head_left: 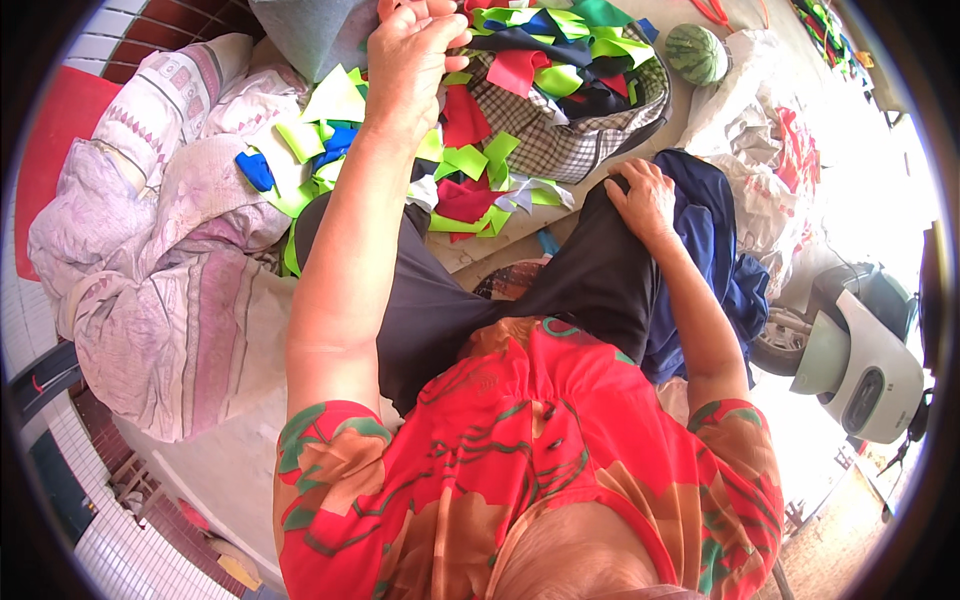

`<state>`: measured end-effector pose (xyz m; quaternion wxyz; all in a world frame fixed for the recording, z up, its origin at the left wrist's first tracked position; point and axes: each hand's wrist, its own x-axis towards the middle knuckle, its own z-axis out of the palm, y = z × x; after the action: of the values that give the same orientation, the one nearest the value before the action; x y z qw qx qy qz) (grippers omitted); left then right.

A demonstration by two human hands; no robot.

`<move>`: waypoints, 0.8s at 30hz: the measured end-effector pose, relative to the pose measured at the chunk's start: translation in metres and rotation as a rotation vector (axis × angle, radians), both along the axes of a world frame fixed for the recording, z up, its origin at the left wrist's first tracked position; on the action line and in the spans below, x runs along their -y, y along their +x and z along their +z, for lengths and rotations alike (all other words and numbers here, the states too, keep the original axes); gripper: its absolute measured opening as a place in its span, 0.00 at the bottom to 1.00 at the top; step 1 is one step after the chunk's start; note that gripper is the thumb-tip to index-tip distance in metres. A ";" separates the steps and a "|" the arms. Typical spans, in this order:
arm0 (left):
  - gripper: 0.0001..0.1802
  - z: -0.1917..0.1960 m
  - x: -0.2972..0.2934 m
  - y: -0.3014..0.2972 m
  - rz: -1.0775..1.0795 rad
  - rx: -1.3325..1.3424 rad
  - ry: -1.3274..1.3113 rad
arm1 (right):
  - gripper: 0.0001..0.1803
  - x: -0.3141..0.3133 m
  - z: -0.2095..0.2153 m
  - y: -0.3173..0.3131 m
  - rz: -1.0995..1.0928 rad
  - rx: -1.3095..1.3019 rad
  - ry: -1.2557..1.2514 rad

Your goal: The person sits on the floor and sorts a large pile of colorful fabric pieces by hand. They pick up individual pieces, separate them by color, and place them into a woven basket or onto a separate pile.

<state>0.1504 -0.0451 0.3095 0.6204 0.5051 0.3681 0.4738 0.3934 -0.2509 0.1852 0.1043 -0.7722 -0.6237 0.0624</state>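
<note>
The bare left hand (pixel 412 62) is hovering near a heap of lime-green, red and blue cloth scraps (pixel 467 202) in front of the legs, fingers bent; whether they are gripping anything, I cannot tell. The bare right hand (pixel 650 200) is resting loosely spread on the dark-trousered knee (pixel 600 228), holding nothing visible. More scraps (pixel 516 72) are filling a brown-and-white checked fabric bag (pixel 560 148). Neat handling is probably calling for pinching 1 piece at a time.
</note>
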 end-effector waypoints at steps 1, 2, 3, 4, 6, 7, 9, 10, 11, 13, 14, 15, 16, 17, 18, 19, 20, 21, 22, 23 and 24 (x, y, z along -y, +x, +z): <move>0.10 -0.002 0.000 -0.002 0.002 -0.007 -0.025 | 0.12 -0.001 0.001 0.000 0.002 -0.004 -0.017; 0.10 -0.004 0.001 -0.004 0.006 -0.015 -0.049 | 0.12 -0.004 0.002 0.000 0.005 -0.007 -0.034; 0.09 -0.004 0.000 -0.006 0.021 -0.033 -0.040 | 0.12 -0.007 -0.001 0.001 0.015 -0.031 -0.049; 0.09 -0.001 -0.001 -0.007 0.038 -0.051 -0.030 | 0.14 -0.012 -0.003 0.003 0.040 -0.039 -0.095; 0.07 0.003 -0.004 -0.012 0.075 -0.087 -0.010 | 0.18 -0.029 -0.004 0.006 0.036 -0.177 -0.216; 0.07 0.001 -0.006 -0.015 0.068 -0.083 -0.002 | 0.22 -0.036 -0.016 0.013 0.054 -0.199 -0.094; 0.07 0.002 -0.011 -0.020 0.090 -0.112 0.000 | 0.25 -0.059 -0.031 0.026 0.103 -0.196 0.056; 0.07 0.003 -0.012 -0.021 0.101 -0.124 -0.003 | 0.27 -0.073 -0.035 0.033 0.120 -0.210 0.114; 0.07 0.003 -0.012 -0.023 0.101 -0.119 0.000 | 0.27 -0.088 -0.040 0.038 0.089 -0.174 0.149; 0.07 0.004 -0.014 -0.027 0.128 -0.118 0.011 | 0.29 -0.115 -0.044 0.041 0.044 -0.114 0.132; 0.08 0.004 -0.015 -0.028 0.139 -0.112 0.016 | 0.30 -0.128 -0.051 0.048 0.052 -0.070 0.070; 0.08 0.007 -0.015 -0.027 0.142 -0.104 0.008 | 0.32 -0.137 -0.064 0.056 0.036 -0.065 0.060; 0.08 0.009 -0.015 -0.026 0.139 -0.108 0.002 | 0.33 -0.147 -0.073 0.058 0.023 -0.061 0.055; 0.08 0.010 -0.016 -0.026 0.135 -0.110 -0.004 | 0.34 -0.152 -0.082 0.061 -0.011 -0.075 0.005; 0.08 0.012 -0.017 -0.026 0.133 -0.113 -0.005 | 0.34 -0.157 -0.092 0.064 -0.009 -0.073 0.008; 0.08 0.013 -0.020 -0.027 0.101 -0.115 0.002 | 0.35 -0.158 -0.099 0.063 -0.012 -0.074 0.017; 0.08 0.014 -0.021 -0.027 0.090 -0.132 -0.003 | 0.35 -0.159 -0.104 0.064 -0.016 -0.073 0.025; 0.08 0.015 -0.023 -0.028 0.082 -0.158 -0.007 | 0.36 -0.159 -0.103 0.057 -0.047 -0.066 -0.060; 0.08 0.016 -0.024 -0.029 0.070 -0.178 -0.015 | 0.37 -0.157 -0.103 0.052 -0.072 -0.049 -0.110; 0.08 0.017 -0.025 -0.029 0.067 -0.185 -0.018 | 0.38 -0.156 -0.101 0.048 -0.079 -0.012 -0.181; 0.08 0.018 -0.026 -0.029 0.066 -0.196 -0.015 | 0.39 -0.155 -0.097 0.047 -0.090 0.031 -0.250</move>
<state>0.1215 -0.0189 0.3271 0.5693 0.5319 0.4470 0.4395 0.4406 -0.0955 0.0886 0.0003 -0.8073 -0.5772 0.1228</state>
